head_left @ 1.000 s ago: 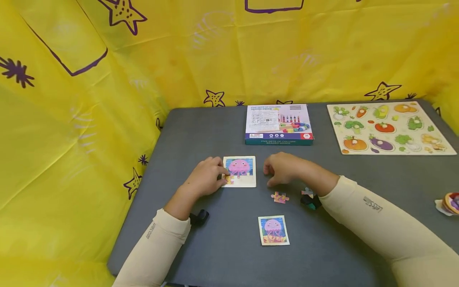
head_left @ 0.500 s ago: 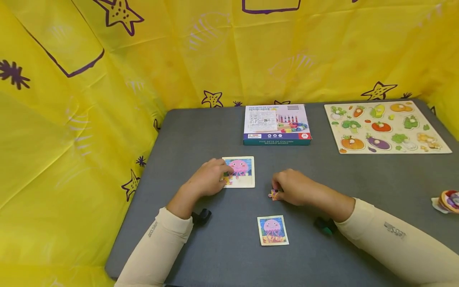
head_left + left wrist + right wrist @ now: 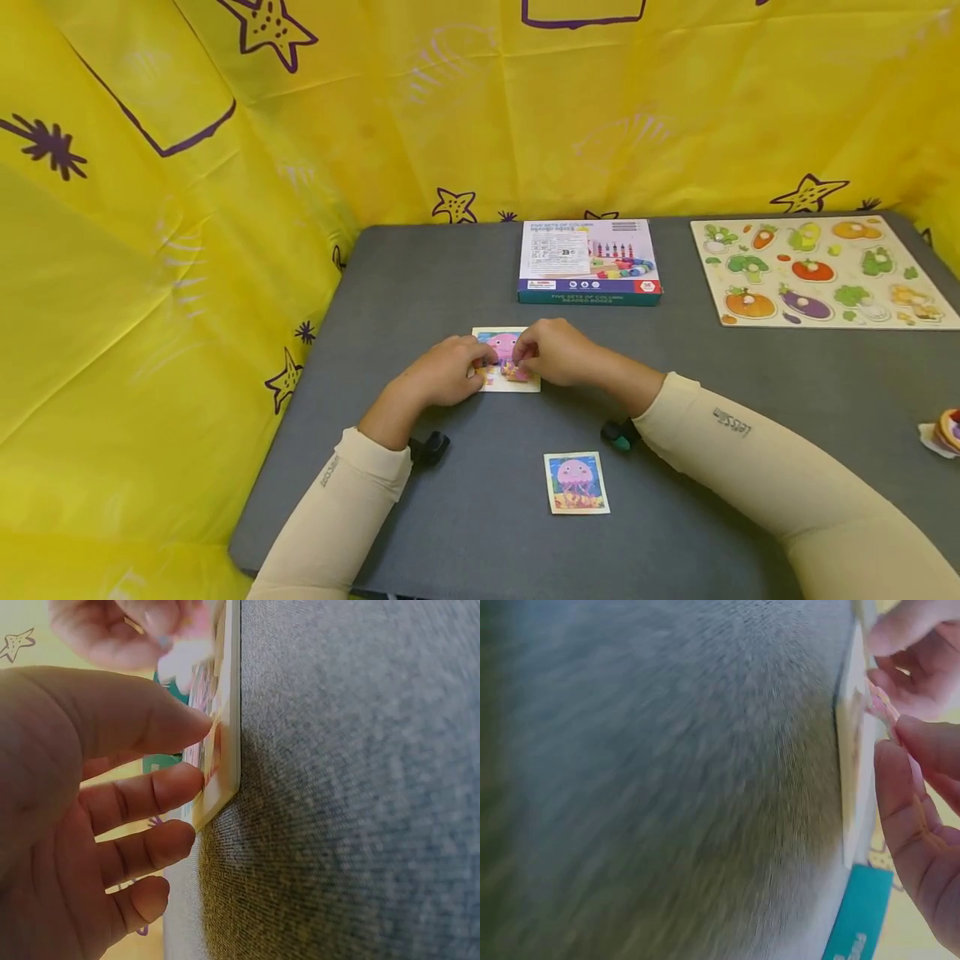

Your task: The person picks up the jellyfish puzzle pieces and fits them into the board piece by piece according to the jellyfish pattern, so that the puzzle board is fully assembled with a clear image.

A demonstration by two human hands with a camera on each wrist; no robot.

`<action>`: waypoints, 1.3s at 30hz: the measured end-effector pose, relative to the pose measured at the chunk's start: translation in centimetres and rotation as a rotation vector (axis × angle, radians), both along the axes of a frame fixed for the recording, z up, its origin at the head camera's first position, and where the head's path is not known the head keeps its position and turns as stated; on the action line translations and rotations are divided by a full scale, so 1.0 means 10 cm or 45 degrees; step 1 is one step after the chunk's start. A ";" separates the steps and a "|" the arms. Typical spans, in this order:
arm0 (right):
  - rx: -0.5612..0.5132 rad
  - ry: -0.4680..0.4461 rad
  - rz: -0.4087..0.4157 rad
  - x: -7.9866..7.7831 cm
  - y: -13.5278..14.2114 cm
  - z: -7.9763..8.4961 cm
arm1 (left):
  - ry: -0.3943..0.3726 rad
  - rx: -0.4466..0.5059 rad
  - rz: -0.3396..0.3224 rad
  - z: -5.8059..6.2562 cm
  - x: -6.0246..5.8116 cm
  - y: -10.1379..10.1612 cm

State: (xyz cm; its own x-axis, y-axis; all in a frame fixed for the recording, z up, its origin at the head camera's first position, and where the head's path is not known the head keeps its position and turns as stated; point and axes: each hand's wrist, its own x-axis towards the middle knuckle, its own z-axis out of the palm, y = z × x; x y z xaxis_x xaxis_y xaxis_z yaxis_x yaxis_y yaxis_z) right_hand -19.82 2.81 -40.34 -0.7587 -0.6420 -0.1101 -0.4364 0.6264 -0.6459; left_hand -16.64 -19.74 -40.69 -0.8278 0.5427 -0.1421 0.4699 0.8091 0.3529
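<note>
A small jigsaw puzzle tray with a pale rim and a pink jellyfish picture lies on the grey table. My left hand is at its left side; in the left wrist view the thumb and fingertips touch the tray, the fingers loosely bent. My right hand pinches a pink and yellow puzzle piece over the tray's lower part. In the right wrist view, thumb and finger hold this piece tilted above the tray. Both hands hide parts of the picture.
A jellyfish picture card lies nearer the person. Behind the tray is a bead toy box. A vegetable puzzle board lies at the back right, and a round, layered object sits at the right edge. Yellow cloth hangs behind.
My right hand has reached down to the loose piece on the table, pinched it, and moved left and forward over the tray. The left hand has stayed at the tray's left side.
</note>
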 end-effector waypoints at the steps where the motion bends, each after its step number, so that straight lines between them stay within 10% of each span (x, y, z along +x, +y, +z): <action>1: 0.004 -0.002 0.005 -0.02 -0.04 -0.01 | -0.006 0.010 0.003 0.00 0.00 0.00; 26: 0.219 0.043 -0.096 -0.12 -0.21 -0.06 | -0.048 -0.068 0.105 -0.01 -0.10 0.12; 39: 0.424 0.052 -0.031 0.09 0.63 0.18 | -0.043 -0.047 -0.021 -0.07 -0.10 0.29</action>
